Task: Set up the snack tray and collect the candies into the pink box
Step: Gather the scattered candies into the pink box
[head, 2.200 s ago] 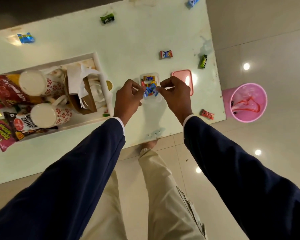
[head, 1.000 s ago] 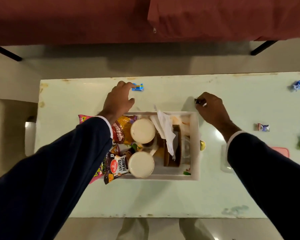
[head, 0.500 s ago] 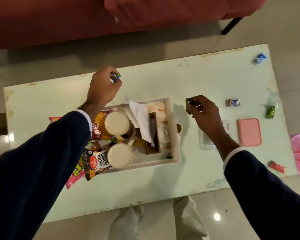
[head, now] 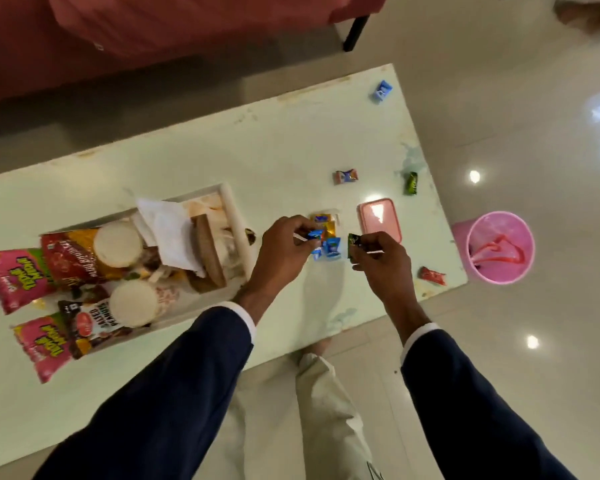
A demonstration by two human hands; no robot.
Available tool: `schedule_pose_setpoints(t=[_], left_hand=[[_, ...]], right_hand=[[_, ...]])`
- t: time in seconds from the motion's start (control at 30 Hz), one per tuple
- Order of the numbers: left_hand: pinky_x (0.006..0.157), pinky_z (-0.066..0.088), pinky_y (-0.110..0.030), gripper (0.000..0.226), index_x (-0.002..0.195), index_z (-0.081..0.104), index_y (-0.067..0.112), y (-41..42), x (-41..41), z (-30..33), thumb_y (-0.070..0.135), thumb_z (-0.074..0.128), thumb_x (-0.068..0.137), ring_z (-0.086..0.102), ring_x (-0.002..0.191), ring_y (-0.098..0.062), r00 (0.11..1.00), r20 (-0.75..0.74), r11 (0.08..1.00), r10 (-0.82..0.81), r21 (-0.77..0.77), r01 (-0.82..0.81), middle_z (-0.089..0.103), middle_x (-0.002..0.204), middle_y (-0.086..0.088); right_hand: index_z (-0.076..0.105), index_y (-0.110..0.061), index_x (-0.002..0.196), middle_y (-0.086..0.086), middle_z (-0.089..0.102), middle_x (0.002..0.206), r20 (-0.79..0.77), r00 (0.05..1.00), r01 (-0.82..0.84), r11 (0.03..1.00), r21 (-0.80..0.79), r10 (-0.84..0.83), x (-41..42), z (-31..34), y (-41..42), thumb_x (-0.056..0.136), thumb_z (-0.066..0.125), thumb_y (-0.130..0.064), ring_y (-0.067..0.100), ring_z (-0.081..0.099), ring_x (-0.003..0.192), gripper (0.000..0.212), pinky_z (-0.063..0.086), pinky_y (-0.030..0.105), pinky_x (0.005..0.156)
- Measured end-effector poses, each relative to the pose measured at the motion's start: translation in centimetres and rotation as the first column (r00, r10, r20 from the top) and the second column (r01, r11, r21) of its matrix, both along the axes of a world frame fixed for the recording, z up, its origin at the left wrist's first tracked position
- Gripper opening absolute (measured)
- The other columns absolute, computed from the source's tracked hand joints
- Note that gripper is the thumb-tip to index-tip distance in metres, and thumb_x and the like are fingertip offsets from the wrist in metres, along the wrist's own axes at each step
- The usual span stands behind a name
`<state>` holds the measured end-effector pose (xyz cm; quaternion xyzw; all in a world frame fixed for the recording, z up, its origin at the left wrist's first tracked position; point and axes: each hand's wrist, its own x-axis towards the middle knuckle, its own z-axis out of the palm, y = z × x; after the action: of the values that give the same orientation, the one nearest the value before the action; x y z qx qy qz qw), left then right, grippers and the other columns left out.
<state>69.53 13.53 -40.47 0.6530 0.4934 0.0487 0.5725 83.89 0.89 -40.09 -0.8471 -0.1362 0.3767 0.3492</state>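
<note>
My left hand pinches a blue-wrapped candy just above a small clear box that holds several candies. My right hand pinches a dark green candy at the box's right side. The box's pink lid lies flat to the right of it. Loose candies rest on the pale table: a blue one at the far corner, a red-blue one, a green one and a red one near the front right edge. The white snack tray sits to the left.
The tray holds two cups with white lids, a tissue holder and snack packets that spill over its left side. A pink bin stands on the floor right of the table. A red sofa runs along the far side.
Both hands came back from the far side of the tray to the clear box, the left one with the blue candy and the right one with the green candy. My view swung right.
</note>
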Motion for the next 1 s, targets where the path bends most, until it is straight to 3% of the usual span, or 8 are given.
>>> schedule_pose_setpoints(t=[0.17,0.27,0.4,0.5,0.63,0.73,0.9,1.0], left_hand=[[0.065,0.043,-0.004,0.024,0.104,0.071,0.016,-2.0,3.6,-2.1,0.009,0.08,0.082,0.063,0.078,-0.004,0.992,-0.118,0.995,0.051,0.089,-0.04,0.069,0.098,0.001],[0.071,0.043,-0.011,0.024,0.11,0.067,0.017,-2.0,3.8,-2.5,0.011,0.073,0.088,0.064,0.095,-0.015,0.98,-0.194,0.985,0.047,0.171,-0.013,0.066,0.108,-0.003],[0.066,0.04,-0.009,0.015,0.107,0.066,0.019,-1.7,3.8,-2.4,0.013,0.061,0.094,0.06,0.091,-0.014,0.971,-0.24,0.972,-0.005,0.228,0.061,0.063,0.109,-0.001],[0.083,0.051,-0.029,0.019,0.104,0.07,0.016,-2.0,4.8,-2.1,0.008,0.056,0.095,0.065,0.097,-0.017,0.974,-0.216,0.977,-0.062,0.189,0.104,0.067,0.111,-0.003],[0.073,0.052,-0.03,0.021,0.098,0.071,0.02,-3.8,7.1,-2.0,0.007,0.054,0.097,0.066,0.079,-0.012,0.975,-0.12,0.973,-0.187,0.116,0.201,0.071,0.093,0.0],[0.071,0.05,-0.028,0.02,0.098,0.07,0.022,-5.1,9.1,-2.4,0.009,0.055,0.098,0.063,0.079,-0.012,0.952,-0.111,0.947,-0.284,0.126,0.297,0.067,0.096,0.003],[0.079,0.053,-0.029,0.018,0.101,0.068,0.022,-5.6,11.9,-3.3,0.009,0.056,0.099,0.062,0.087,-0.009,0.906,-0.14,0.902,-0.398,0.122,0.415,0.065,0.107,0.002],[0.076,0.05,-0.021,0.018,0.109,0.067,0.019,-4.5,14.3,-3.9,0.008,0.06,0.096,0.064,0.092,-0.015,0.855,-0.169,0.848,-0.49,0.134,0.512,0.063,0.113,-0.003]], right_hand=[[0.069,-0.015,0.1,0.004,0.072,0.089,-0.093,0.995,-0.042,0.998,0.044,0.046,1.1,-1.2,1.0,0.089,0.071,-0.009,0.025,0.074,0.082,0.013,0.064,0.033,0.073],[0.07,-0.014,0.108,0.006,0.074,0.094,-0.105,0.988,-0.108,0.994,0.025,0.11,2.4,-1.6,1.0,0.092,0.065,-0.008,0.018,0.074,0.083,0.017,0.063,0.03,0.077],[0.069,-0.017,0.102,0.001,0.074,0.093,-0.043,0.992,-0.119,0.993,-0.011,0.119,5.5,-1.7,-2.7,0.094,0.061,-0.005,0.007,0.07,0.074,0.017,0.056,0.018,0.07],[0.07,-0.017,0.1,0.0,0.07,0.097,0.11,0.981,-0.144,0.982,-0.118,0.157,8.1,-1.9,-6.9,0.091,0.061,-0.006,0.014,0.068,0.081,0.016,0.052,0.013,0.068],[0.07,-0.013,0.106,0.008,0.058,0.109,0.291,0.942,-0.089,0.961,-0.262,0.166,11.3,-2.7,-12.0,0.084,0.069,-0.007,0.03,0.058,0.102,0.022,0.053,0.041,0.086],[0.063,-0.02,0.124,0.009,0.053,0.125,0.222,0.894,-0.276,0.869,-0.41,0.389,12.8,-3.8,-14.0,0.081,0.079,-0.018,0.033,0.049,0.118,0.046,0.049,0.046,0.098],[0.056,-0.02,0.124,0.005,0.052,0.117,0.214,0.737,-0.526,0.743,-0.414,0.641,13.4,-5.8,-13.6,0.092,0.069,-0.024,0.026,0.058,0.101,0.035,0.058,0.042,0.076],[0.06,-0.016,0.105,0.0,0.055,0.095,0.178,0.798,-0.493,0.795,-0.354,0.575,14.5,-6.7,-12.2,0.094,0.065,-0.023,0.024,0.06,0.083,0.014,0.046,0.03,0.065]])
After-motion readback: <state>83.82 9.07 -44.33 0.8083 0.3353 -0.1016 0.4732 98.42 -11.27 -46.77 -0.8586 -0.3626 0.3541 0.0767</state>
